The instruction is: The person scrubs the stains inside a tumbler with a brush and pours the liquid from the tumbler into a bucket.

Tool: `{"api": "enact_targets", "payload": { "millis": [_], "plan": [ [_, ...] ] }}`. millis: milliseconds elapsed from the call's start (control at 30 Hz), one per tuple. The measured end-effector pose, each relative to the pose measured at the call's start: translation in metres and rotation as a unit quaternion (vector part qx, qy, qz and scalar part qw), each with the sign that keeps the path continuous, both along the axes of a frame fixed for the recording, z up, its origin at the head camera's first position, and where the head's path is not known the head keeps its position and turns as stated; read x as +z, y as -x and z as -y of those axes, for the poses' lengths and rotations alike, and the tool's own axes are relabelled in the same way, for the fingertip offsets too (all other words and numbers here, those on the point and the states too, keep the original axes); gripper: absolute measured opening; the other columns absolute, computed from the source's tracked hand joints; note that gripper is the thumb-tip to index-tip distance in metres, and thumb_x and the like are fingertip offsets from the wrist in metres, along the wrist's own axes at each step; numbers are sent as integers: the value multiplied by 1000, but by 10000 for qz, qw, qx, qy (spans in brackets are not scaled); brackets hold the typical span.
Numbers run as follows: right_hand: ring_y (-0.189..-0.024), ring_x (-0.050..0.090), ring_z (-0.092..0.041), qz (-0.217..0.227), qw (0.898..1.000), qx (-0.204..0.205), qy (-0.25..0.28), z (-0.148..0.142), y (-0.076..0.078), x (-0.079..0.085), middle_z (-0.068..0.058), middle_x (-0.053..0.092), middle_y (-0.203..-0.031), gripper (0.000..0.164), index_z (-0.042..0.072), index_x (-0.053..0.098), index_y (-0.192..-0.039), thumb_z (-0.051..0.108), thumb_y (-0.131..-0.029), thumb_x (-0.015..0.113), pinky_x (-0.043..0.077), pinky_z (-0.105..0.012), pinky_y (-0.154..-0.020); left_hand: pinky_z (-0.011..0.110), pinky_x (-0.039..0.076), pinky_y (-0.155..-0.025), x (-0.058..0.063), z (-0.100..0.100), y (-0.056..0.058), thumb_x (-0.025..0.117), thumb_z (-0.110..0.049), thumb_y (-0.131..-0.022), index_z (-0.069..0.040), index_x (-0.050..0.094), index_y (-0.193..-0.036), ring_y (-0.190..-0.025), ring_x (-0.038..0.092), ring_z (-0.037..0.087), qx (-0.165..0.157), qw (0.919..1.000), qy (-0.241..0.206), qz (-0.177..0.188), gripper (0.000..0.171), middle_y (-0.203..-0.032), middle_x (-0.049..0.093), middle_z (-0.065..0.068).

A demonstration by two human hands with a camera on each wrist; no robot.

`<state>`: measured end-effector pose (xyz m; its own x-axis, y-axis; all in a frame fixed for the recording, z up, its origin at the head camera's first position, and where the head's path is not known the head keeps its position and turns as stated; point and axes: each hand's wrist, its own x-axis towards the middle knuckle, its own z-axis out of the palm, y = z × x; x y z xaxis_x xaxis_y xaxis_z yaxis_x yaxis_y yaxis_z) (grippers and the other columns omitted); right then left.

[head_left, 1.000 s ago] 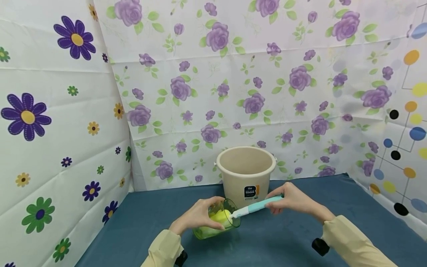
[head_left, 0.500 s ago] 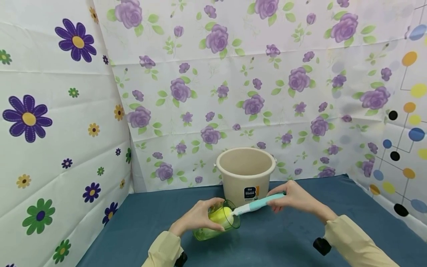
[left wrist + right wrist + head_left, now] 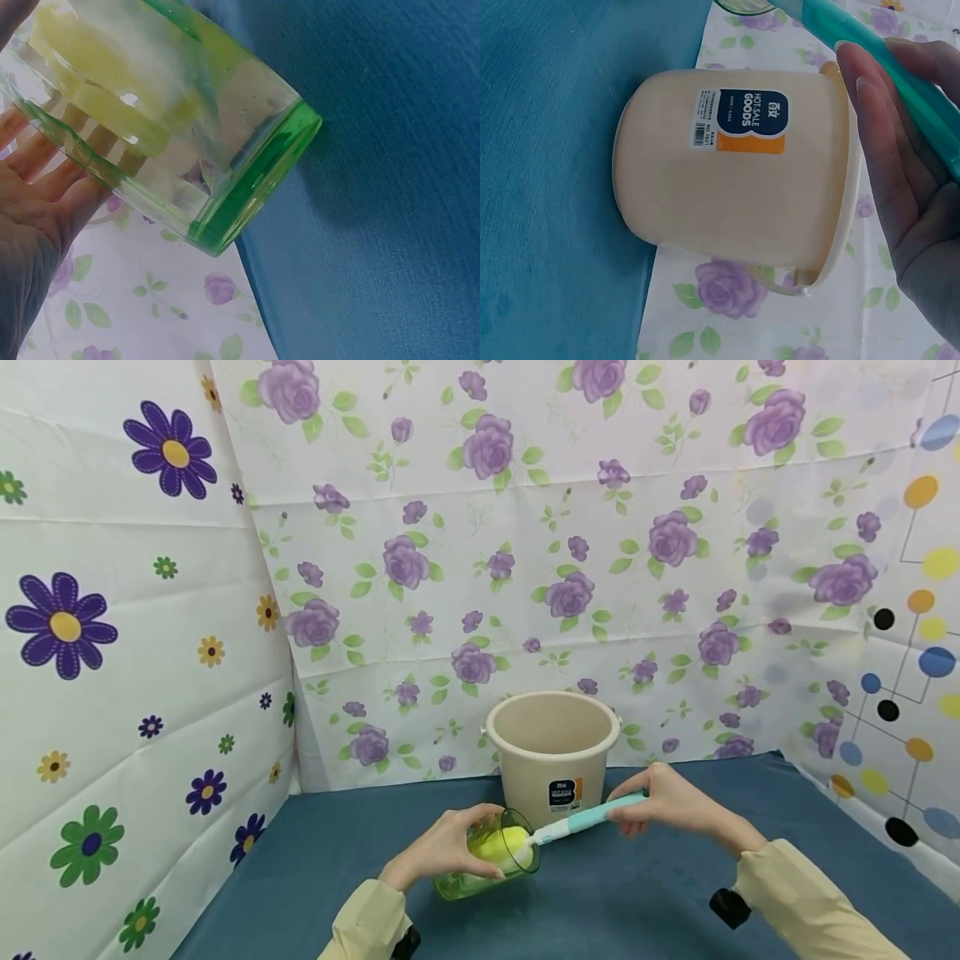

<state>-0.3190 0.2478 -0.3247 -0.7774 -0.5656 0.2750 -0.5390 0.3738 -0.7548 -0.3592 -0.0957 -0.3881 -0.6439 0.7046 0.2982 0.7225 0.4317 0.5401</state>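
Observation:
My left hand (image 3: 441, 845) grips a clear green glass (image 3: 463, 885), tilted on its side with its mouth toward the right. Inside it sits the yellow sponge head (image 3: 516, 838) of a cup brush, close to the mouth. The brush's white and teal handle (image 3: 592, 816) slants out of the glass, and my right hand (image 3: 667, 803) pinches its far end. In the left wrist view, the thick green base of the glass (image 3: 262, 176) faces down over the cloth, with fingers behind the wall. The right wrist view has the teal handle (image 3: 877, 56) between thumb and fingers.
A beige bucket (image 3: 551, 772) with a printed label stands upright just behind the hands, near the back edge of the blue tablecloth (image 3: 360, 827). Flower-printed sheets (image 3: 420, 610) hang behind and at the left, and a dotted one at the right.
My right hand has drawn the brush slightly to the right, so its sponge head lies nearer the mouth of the glass. My left hand and the glass have stayed nearly in place.

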Motion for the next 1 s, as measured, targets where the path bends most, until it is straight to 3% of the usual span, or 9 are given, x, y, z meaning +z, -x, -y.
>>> {"api": "enact_targets", "payload": {
  "millis": [200,400,633,1000],
  "plan": [
    [-59,62,-33,78,9998,125,142,-4,1,0,-11,65,-68,26,-7,65,-100,12,-83,67,51,-38,-53,37,44,-78,0,0,0,74,-50,-68,-17,45,-132,-99,51,13,-6,10000,-7,-42,77,-116,55,1],
    [-59,62,-31,59,9997,60,208,-10,2,3,-10,65,-70,27,-7,65,-101,13,-84,66,51,-39,-53,35,44,-80,0,0,0,74,-49,-69,-11,45,-132,-101,51,13,-19,10000,-42,-29,79,-117,54,-2],
    [-60,62,-30,-138,9996,174,197,-14,4,10,-11,65,-71,22,-5,66,-98,11,-83,66,51,-39,-53,31,45,-78,0,0,1,74,-48,-69,-11,45,-132,-100,52,12,-81,9999,-100,1,79,-119,53,-2],
    [-60,62,-28,-52,9998,171,24,-20,6,9,-8,65,-70,22,-5,66,-99,11,-84,65,51,-38,-54,33,44,-79,1,0,1,74,-50,-68,-13,45,-132,-101,51,12,-42,10000,-59,8,80,-119,53,-2]
  ]
}}
